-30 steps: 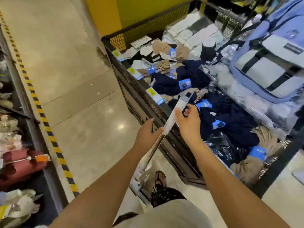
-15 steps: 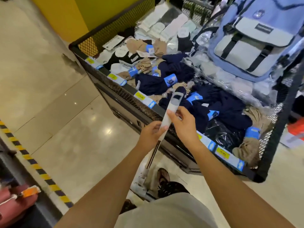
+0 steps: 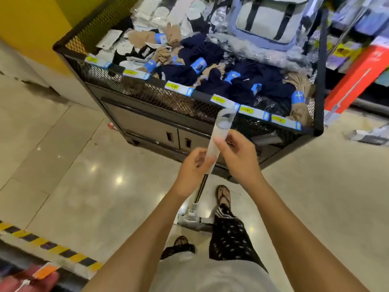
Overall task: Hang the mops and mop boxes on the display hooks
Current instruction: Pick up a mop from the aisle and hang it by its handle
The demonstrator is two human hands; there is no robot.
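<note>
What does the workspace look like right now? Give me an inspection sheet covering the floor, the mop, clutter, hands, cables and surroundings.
Surface: glossy tiled floor, with striped hazard tape at near left.
Job's things: one mop, tilted, its head on the floor by the person's feet; no display hooks seen.
Clutter: wire bin heaped with socks; backpack at its far side.
Hands: left hand grips the mop's pole; right hand pinches the white handle just above it.
Cables: nothing seen.
Surroundings: yellow wall behind the bin; red box at right.
</note>
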